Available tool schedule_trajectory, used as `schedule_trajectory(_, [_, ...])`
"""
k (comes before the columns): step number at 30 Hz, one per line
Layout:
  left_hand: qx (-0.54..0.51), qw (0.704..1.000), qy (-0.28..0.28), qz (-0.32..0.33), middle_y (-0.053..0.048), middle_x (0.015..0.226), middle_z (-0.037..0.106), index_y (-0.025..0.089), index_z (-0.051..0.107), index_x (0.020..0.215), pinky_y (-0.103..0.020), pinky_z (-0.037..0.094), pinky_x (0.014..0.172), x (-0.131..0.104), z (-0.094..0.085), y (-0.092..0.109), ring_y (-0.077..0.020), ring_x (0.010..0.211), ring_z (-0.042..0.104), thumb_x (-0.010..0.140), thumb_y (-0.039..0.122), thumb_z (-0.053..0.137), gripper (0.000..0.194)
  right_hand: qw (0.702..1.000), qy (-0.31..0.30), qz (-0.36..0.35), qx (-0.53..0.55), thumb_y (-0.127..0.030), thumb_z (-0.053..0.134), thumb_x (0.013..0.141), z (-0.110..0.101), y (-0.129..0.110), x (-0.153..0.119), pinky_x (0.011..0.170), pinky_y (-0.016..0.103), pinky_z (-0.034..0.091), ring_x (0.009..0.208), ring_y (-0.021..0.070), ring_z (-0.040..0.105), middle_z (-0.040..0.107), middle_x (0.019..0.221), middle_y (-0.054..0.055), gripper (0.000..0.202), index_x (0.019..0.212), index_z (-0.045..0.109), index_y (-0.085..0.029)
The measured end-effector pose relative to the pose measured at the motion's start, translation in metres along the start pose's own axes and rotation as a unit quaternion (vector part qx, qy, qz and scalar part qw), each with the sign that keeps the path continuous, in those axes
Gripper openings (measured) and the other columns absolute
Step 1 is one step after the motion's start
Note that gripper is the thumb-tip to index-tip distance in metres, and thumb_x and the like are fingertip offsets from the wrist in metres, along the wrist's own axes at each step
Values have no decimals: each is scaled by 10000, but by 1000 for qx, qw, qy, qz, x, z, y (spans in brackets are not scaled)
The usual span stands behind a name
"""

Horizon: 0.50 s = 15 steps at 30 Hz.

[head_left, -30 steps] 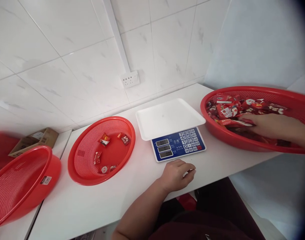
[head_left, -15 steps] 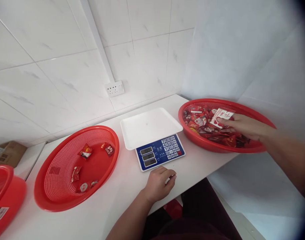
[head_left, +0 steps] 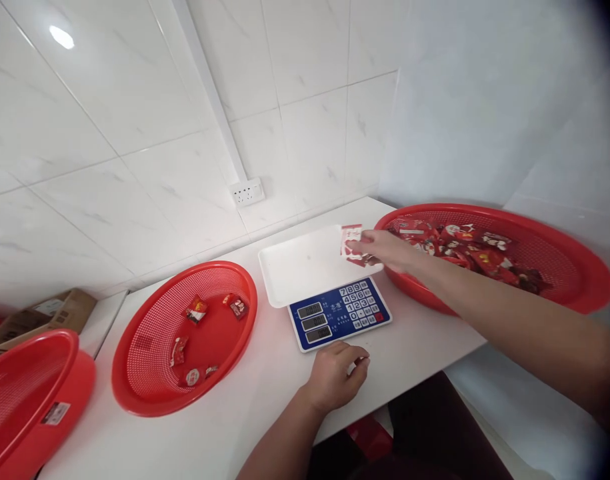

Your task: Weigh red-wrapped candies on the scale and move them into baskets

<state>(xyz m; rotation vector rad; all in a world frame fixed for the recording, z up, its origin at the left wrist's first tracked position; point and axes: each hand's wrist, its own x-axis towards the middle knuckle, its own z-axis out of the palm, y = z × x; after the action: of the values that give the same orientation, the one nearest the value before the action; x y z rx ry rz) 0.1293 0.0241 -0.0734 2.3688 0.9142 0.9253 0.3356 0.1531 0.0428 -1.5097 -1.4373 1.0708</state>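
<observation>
My right hand (head_left: 387, 249) is closed on wrapped sweets over the right side of the scale's white tray (head_left: 305, 263). A white-and-red packet (head_left: 351, 240) shows beyond its fingertips, with darker red wrapping just beneath. My left hand (head_left: 339, 375) rests at the table's front, just before the digital scale (head_left: 339, 313), its fingers loosely curled around nothing. Under the tray is the scale's blue panel with keys and three small displays. To the right, partly behind my forearm, a red basket (head_left: 409, 285) holds many red wrapped sweets (head_left: 457, 243).
A second red basket (head_left: 135, 401) on the left holds several scattered sweets (head_left: 197, 309). Farther left stand another red basket (head_left: 82, 373) and a cardboard box (head_left: 77, 307). A tiled wall with a power socket (head_left: 247, 192) borders the white table (head_left: 279, 373).
My right hand has moved left from the right-hand basket to over the scale tray, carrying the wrapped sweets. My left hand stays by the scale. The view has shifted slightly.
</observation>
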Motion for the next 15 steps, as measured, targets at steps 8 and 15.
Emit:
schedule_trajectory(8, [3, 1000, 27, 4, -41, 764, 698, 195, 642, 906, -266, 517, 655, -1, 1, -4, -162, 706, 631, 843, 193, 489, 166, 995, -33, -12, -94, -243, 592, 802, 27, -4, 10, 842, 349, 547, 965, 213, 647, 633, 1151, 136, 514, 1286, 451, -148])
schedule_trajectory(15, [9, 999, 17, 25, -40, 757, 688, 202, 630, 904, -256, 498, 627, -1, 0, -1, -156, 688, 623, 855, 198, 477, 161, 952, 63, -82, -288, -221, 544, 808, -48, 3, -9, 1029, 372, 338, 1193, 259, 489, 565, 1277, 97, 316, 1114, 607, -172])
